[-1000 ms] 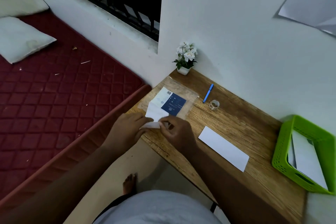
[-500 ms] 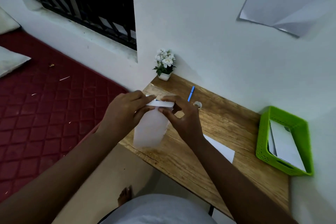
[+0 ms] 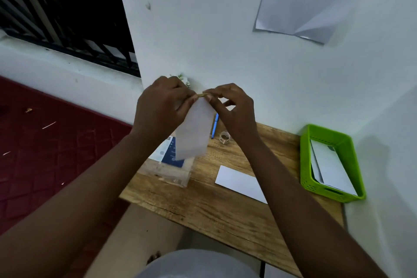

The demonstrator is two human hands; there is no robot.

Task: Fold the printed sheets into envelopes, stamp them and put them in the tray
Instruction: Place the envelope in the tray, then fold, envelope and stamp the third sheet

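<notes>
Above desk (image 3: 203, 205), envelope (image 3: 193, 133) below grips.

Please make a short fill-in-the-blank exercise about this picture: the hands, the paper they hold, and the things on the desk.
1. Both hands pinch the top edge of a folded white sheet, which hangs ____ the desk.
2. The tray at the desk's right end is ____ in colour.
3. The blue pen lies beside a small roll of ____.

Missing words: above; green; stamps

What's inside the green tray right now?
The green tray holds white folded sheets, at least two overlapping. Any stamps or print cannot be seen, and the near wall hides their lower edges.
</notes>
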